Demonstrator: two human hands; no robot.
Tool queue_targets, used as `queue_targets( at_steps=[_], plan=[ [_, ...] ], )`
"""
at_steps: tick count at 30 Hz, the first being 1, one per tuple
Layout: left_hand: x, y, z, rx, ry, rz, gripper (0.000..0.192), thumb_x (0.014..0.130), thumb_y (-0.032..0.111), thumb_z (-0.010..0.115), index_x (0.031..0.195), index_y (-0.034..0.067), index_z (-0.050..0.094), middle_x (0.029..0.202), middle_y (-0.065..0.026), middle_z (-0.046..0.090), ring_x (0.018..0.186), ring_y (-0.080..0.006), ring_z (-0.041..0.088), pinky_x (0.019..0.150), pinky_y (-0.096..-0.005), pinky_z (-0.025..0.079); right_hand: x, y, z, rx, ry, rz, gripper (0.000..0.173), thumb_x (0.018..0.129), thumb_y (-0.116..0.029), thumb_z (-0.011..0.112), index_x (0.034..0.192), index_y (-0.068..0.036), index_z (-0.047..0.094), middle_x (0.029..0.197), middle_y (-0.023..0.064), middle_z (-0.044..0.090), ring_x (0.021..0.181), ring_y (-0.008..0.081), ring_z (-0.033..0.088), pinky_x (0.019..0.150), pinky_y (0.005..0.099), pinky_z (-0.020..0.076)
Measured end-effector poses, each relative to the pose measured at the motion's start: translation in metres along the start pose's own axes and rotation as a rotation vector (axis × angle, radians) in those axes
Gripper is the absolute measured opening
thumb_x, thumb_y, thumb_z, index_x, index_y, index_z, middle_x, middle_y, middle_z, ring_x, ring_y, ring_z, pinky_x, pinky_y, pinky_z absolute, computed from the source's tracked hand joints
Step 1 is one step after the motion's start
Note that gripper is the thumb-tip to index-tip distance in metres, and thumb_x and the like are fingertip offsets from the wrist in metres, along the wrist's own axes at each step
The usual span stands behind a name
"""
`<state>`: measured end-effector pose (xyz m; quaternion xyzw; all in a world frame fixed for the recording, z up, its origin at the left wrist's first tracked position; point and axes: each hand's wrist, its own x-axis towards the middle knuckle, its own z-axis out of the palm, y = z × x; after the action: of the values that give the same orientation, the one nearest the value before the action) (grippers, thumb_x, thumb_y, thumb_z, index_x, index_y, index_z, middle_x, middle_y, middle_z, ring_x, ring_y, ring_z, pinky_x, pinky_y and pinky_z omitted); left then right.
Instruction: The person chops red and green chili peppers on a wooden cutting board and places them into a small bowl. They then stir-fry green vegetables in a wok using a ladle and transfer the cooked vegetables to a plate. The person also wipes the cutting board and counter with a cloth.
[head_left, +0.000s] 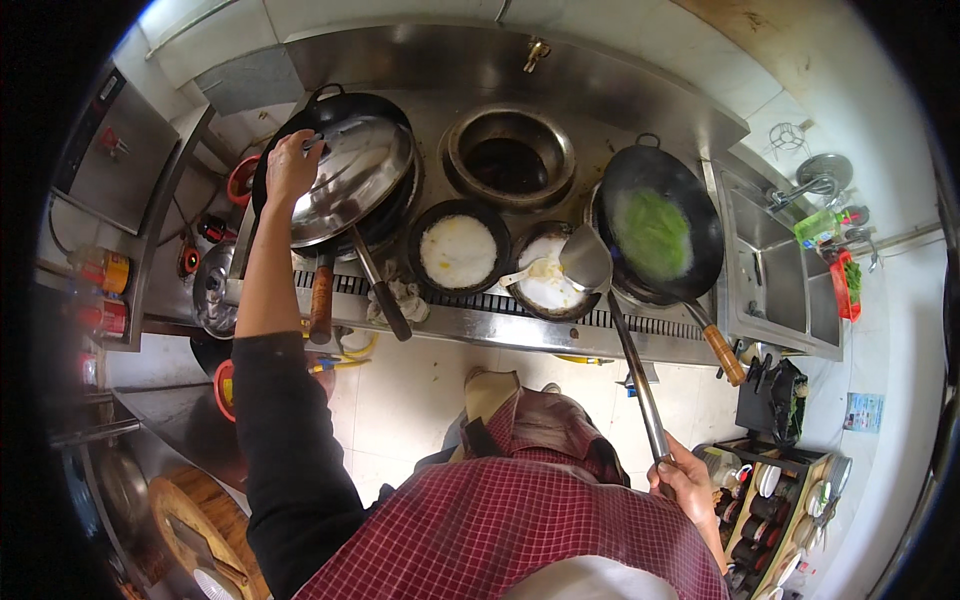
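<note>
My left hand (291, 166) grips the knob of a domed steel lid (352, 169). The lid is tilted over a dark wok (375, 112) on the left burner, hiding most of its inside. My right hand (681, 476) holds the long handle of a steel wok ladle (587, 259). The ladle's head is over a bowl of white granular seasoning (553, 296), beside a small pale spoon (529, 273). Another dark bowl of white granules (459, 251) stands to its left. Green leafy food in bubbling liquid (651, 232) fills the bottom of the right wok (703, 259).
A round metal pot (510, 154) with dark contents sits at the back, below a brass tap (535, 54). Wooden handles, including the right wok's (724, 352), jut past the stove front. A steel sink (776, 274) adjoins on the right. A cleaver (191, 540) lies on a round chopping block (176, 499).
</note>
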<state>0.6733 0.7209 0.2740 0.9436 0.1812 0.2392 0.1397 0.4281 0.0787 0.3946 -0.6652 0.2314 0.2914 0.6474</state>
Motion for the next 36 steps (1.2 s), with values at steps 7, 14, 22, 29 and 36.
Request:
queue_targets(
  at_steps=[7, 14, 22, 29, 36],
  plan=[
    [-0.037, 0.044, -0.051, -0.237, 0.191, 0.122, 0.029, 0.09, 0.023, 0.065, 0.114, 0.008, 0.066, 0.119, -0.0143, 0.063, 0.111, -0.0349, 0.059, 0.095, -0.0411, 0.046, -0.01, 0.014, -0.013, 0.274, -0.015, 0.024, 0.058, 0.091, -0.005, 0.054, 0.146, -0.002, 0.037, 0.069, 0.0098, 0.054, 0.043, 0.0113, 0.043, 0.039, 0.0234, 0.0371],
    [-0.104, 0.096, -0.093, -0.391, 0.282, 0.225, 0.023, 0.09, 0.01, 0.063, 0.113, 0.01, 0.066, 0.121, -0.0098, 0.063, 0.108, -0.0267, 0.062, 0.081, -0.0348, 0.053, -0.031, 0.034, -0.028, 0.847, -0.228, -0.014, 0.061, 0.09, -0.01, 0.061, 0.143, 0.005, 0.034, 0.07, 0.0113, 0.051, 0.044, 0.0083, 0.042, 0.033, 0.0214, 0.0333],
    [-0.178, 0.151, -0.086, -0.546, 0.214, 0.251, 0.019, 0.086, 0.0, 0.063, 0.105, 0.003, 0.067, 0.115, -0.0143, 0.065, 0.099, -0.0261, 0.064, 0.077, -0.032, 0.051, -0.011, -0.014, -0.031, 0.025, 0.15, -0.27, 0.06, 0.091, -0.001, 0.047, 0.148, 0.001, 0.03, 0.068, 0.0041, 0.052, 0.042, 0.01, 0.046, 0.037, 0.0239, 0.0412],
    [-0.23, 0.209, -0.066, -0.798, 0.014, 0.286, 0.018, 0.085, -0.003, 0.062, 0.102, 0.001, 0.066, 0.109, -0.0172, 0.066, 0.094, -0.0305, 0.067, 0.078, -0.0339, 0.054, 0.071, -0.018, -0.042, -1.101, 0.365, -0.394, 0.063, 0.086, -0.009, 0.059, 0.144, 0.001, 0.035, 0.072, 0.0213, 0.064, 0.061, 0.0321, 0.065, 0.058, 0.0394, 0.0525],
    [-0.271, 0.219, -0.059, -0.785, -0.058, 0.316, 0.013, 0.086, -0.002, 0.062, 0.099, 0.0, 0.065, 0.101, -0.0174, 0.068, 0.085, -0.0273, 0.068, 0.07, -0.0316, 0.054, 0.014, -0.043, -0.075, -1.41, 0.269, -0.351, 0.06, 0.083, -0.008, 0.06, 0.138, 0.006, 0.038, 0.083, 0.0292, 0.066, 0.084, 0.0469, 0.064, 0.079, 0.0511, 0.0509]
  ],
)
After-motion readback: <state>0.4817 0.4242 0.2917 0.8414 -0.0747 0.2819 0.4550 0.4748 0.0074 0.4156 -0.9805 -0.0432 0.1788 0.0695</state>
